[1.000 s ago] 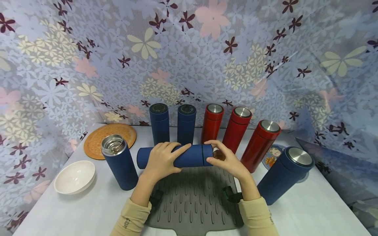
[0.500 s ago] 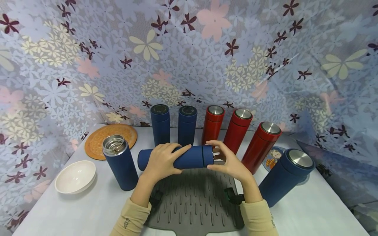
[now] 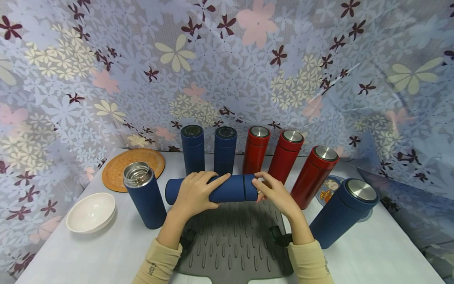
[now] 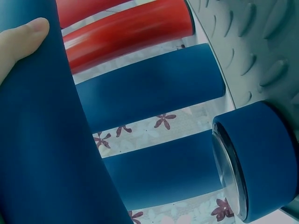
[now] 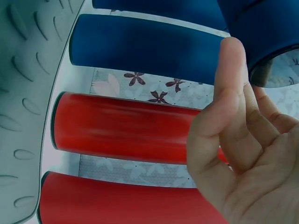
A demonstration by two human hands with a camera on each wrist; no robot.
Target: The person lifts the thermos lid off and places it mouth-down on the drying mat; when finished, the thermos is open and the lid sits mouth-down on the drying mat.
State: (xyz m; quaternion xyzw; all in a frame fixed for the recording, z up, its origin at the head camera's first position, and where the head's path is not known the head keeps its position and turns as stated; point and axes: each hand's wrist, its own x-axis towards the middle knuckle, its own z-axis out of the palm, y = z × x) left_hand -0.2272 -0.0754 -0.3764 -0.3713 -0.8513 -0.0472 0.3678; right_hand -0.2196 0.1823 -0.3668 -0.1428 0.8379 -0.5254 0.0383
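In the head view a blue thermos flask [image 3: 229, 189] lies sideways in the air over the grey mat [image 3: 234, 252]. My left hand [image 3: 194, 194] grips its body from above. At the flask's right end, my right hand [image 3: 276, 193] has its curled fingers on the lid [image 3: 250, 188]; the right wrist view shows fingertips right at the lid's rim. Left of my hands stands an uncapped blue flask [image 3: 145, 199], its steel mouth showing. A loose blue lid [image 4: 261, 161] with a steel top appears at the mat in the left wrist view, hidden in the head view.
Two blue flasks [image 3: 193, 152] and several red flasks [image 3: 254, 152] stand along the back. Another blue flask [image 3: 342, 213] stands at the right, near a cartoon-printed round mat [image 3: 328, 189]. At left are a white bowl [image 3: 91, 213] and a round orange-brown mat [image 3: 120, 163].
My right hand's fingers first spread a little away from the lid's end, then closed in again, turned differently against it. The left hand keeps its grip and the flask barely moves.
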